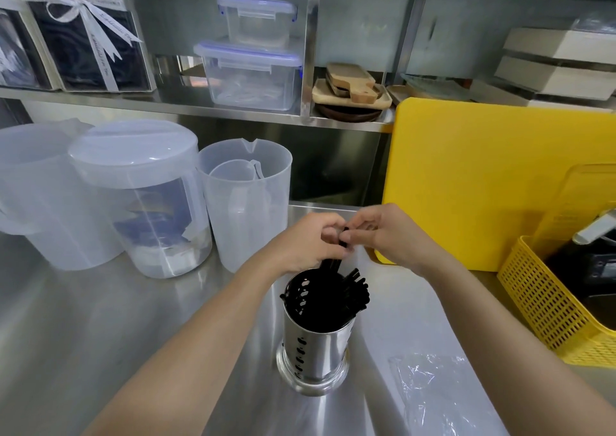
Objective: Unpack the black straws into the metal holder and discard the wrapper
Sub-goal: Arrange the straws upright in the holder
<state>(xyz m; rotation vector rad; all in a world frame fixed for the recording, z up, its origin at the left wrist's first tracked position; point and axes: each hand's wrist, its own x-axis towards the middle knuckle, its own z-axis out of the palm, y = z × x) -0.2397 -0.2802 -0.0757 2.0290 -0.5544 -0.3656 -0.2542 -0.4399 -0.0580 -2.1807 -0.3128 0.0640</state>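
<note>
A perforated metal holder (315,342) stands upright on the steel counter, holding several black straws (356,294) that lean to the right. Just above its rim, my left hand (308,244) and my right hand (388,232) meet, both pinching the top of a small bunch of black straws whose lower ends reach into the holder. A clear plastic wrapper (430,392) lies flat on the counter at the lower right, apart from both hands.
Translucent plastic jugs (140,195) stand at the left, a measuring pitcher (245,209) just behind the holder. A yellow cutting board (473,175) leans at the right, with a yellow basket (546,305) in front of it. Shelves with containers run above.
</note>
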